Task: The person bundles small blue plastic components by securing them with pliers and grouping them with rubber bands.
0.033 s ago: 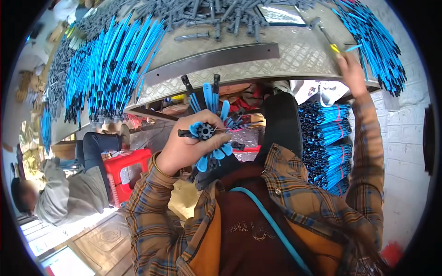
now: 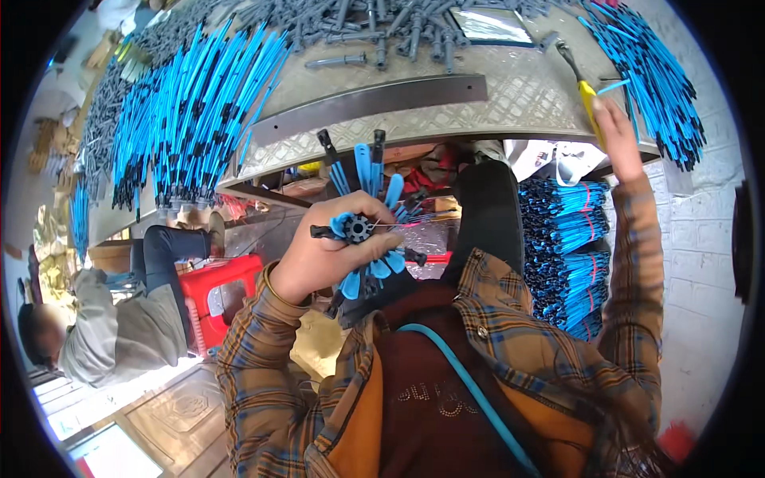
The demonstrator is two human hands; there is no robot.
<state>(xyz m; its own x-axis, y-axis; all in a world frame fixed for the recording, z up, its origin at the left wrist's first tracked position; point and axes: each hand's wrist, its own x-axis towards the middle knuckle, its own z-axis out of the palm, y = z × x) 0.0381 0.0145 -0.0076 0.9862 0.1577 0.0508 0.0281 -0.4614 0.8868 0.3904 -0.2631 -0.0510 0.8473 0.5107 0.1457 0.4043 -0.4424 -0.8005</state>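
Observation:
My left hand (image 2: 331, 247) is closed round a bundle of blue strips with black ends. A dark round notched hub (image 2: 357, 230) faces up from the fist, with the strips (image 2: 364, 163) fanning out around it. A thin pale wire (image 2: 414, 225) runs out to the right from beside the hub. At the right end of the table, my right hand (image 2: 617, 135) is on the yellow handle of a tool (image 2: 587, 99) with a metal head. Its fingers lie along the handle's right side; the thumb is hidden.
Blue black-tipped rods lie in a left pile (image 2: 191, 119) and a right pile (image 2: 645, 80). Grey bolt-like pieces (image 2: 382, 28), a flat metal bar (image 2: 370, 103) and a mirror-like plate (image 2: 492, 26) lie on the table (image 2: 518, 95). Tied bundles (image 2: 564, 255) stand below. A person (image 2: 119, 319) sits left near a red stool (image 2: 215, 299).
My right hand has shifted slightly right and nearer, and the tool has moved with it. More of the yellow handle shows beside the fingers. My left hand keeps its hold on the bundle.

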